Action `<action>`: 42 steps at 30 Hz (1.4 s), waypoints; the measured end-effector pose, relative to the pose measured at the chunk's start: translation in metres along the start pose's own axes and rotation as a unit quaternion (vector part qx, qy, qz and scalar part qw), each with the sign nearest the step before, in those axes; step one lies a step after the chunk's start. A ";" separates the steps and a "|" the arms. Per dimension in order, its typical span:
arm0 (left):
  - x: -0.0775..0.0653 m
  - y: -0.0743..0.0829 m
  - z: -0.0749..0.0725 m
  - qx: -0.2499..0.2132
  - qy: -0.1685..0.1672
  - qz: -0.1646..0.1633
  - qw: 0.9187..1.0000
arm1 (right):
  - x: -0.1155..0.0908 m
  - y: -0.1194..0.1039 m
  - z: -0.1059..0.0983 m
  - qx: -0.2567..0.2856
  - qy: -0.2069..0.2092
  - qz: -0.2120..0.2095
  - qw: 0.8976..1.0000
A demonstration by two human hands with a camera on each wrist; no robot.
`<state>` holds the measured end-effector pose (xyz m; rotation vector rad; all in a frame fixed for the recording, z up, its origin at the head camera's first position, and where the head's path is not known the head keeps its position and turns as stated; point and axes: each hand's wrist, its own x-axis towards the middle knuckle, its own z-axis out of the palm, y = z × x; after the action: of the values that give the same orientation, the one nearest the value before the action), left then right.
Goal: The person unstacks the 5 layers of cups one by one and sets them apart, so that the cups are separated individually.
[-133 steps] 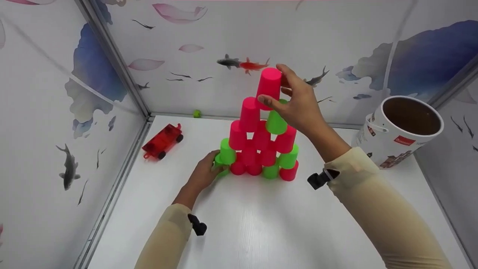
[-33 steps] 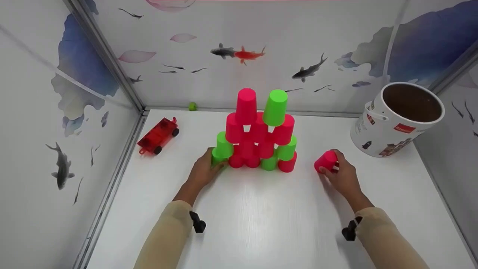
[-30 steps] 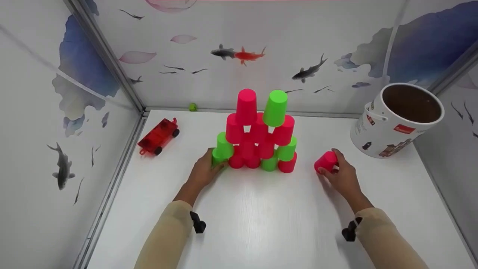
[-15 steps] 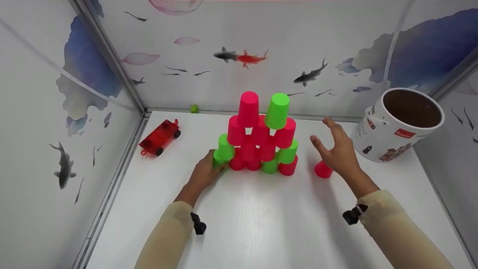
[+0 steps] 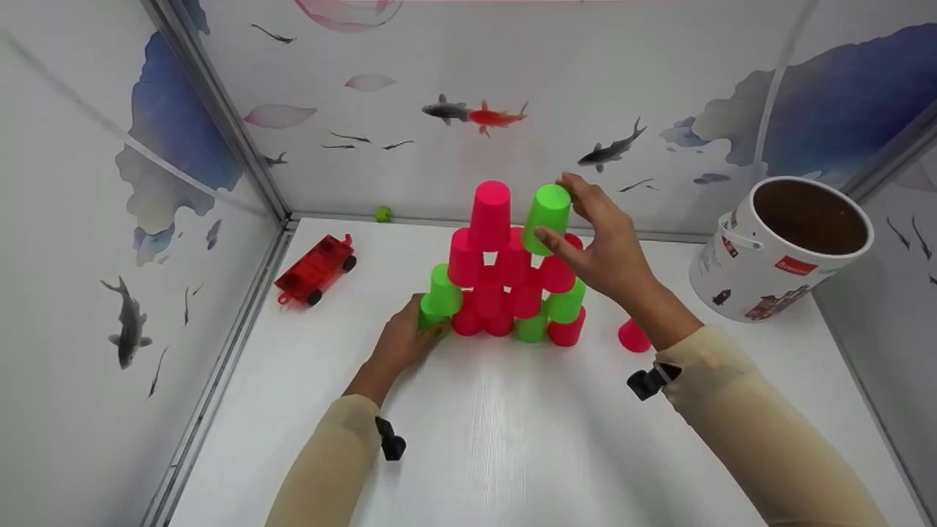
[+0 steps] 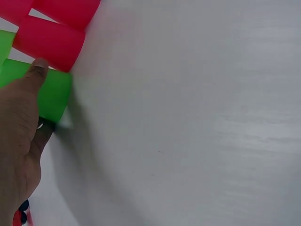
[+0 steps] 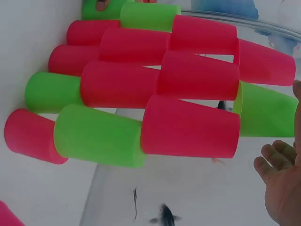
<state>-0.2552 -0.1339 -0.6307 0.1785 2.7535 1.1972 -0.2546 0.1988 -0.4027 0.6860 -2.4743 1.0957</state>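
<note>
at the near edge, tan sleeves [image 5: 322, 461] reach over a white table [image 5: 498, 439]. left hand [image 5: 399, 340] at the low left corner of the cup stack [image 5: 512, 267], thumb and fingers pinching the bottom row's end green cup [image 6: 54, 94]. just right of the stack, a lone pink cup [image 5: 633, 336] on the table, partly behind the right forearm. stack four rows high, cups upside down; top row a pink cup [image 5: 490, 217] and a green cup [image 5: 546, 216], slightly apart. right hand [image 5: 606, 245] round the top green one, fingers spread, thumb on the near side; cannot tell if touching. farther off: red toy wagon [image 5: 316, 271] left, white bucket [image 5: 768, 274] right; fish-painted wall [image 5: 659, 73] behind.
</note>
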 end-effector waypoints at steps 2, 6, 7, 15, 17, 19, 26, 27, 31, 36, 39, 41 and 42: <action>-0.001 0.001 0.000 -0.003 -0.001 0.000 1.000 | 0.003 -0.002 0.004 0.007 -0.002 0.007 1.000; -0.001 0.002 0.000 -0.010 -0.004 -0.003 1.000 | 0.004 -0.002 0.008 0.011 -0.003 0.019 1.000; -0.001 0.002 0.000 -0.012 -0.004 -0.003 1.000 | 0.005 -0.002 0.009 0.010 -0.002 0.020 1.000; -0.001 0.003 0.000 -0.011 -0.002 -0.004 1.000 | 0.006 -0.002 0.011 0.015 -0.009 0.029 0.999; -0.002 0.004 0.001 -0.010 -0.002 -0.004 1.000 | 0.006 -0.003 0.011 0.017 -0.011 0.029 0.999; -0.003 0.004 0.001 -0.008 -0.002 -0.004 1.000 | 0.006 -0.003 0.010 0.016 -0.009 0.024 1.000; -0.002 0.001 0.001 0.000 0.003 0.011 1.000 | 0.003 -0.001 -0.001 0.009 0.007 0.017 1.000; -0.002 0.001 0.001 0.000 0.004 0.014 1.000 | 0.002 0.000 -0.004 0.007 0.010 0.018 1.000; -0.002 0.001 0.001 -0.001 0.003 0.015 1.000 | -0.004 0.007 -0.018 -0.005 0.022 0.028 0.999; -0.003 0.004 0.001 -0.002 -0.002 0.010 1.000 | -0.015 0.018 -0.040 -0.029 0.046 0.047 0.997; -0.002 0.002 0.001 0.004 0.000 0.016 1.000 | -0.025 0.026 -0.053 -0.037 0.061 0.064 0.995; -0.002 0.001 0.001 0.007 0.001 0.019 1.000 | -0.034 0.033 -0.060 -0.046 0.067 0.075 0.994; -0.002 0.000 0.001 0.009 0.000 0.019 1.000 | -0.038 0.038 -0.062 -0.049 0.069 0.079 0.993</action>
<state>-0.2527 -0.1334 -0.6311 0.2331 2.7743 1.1826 -0.2371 0.2792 -0.4040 0.3768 -2.4774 1.0313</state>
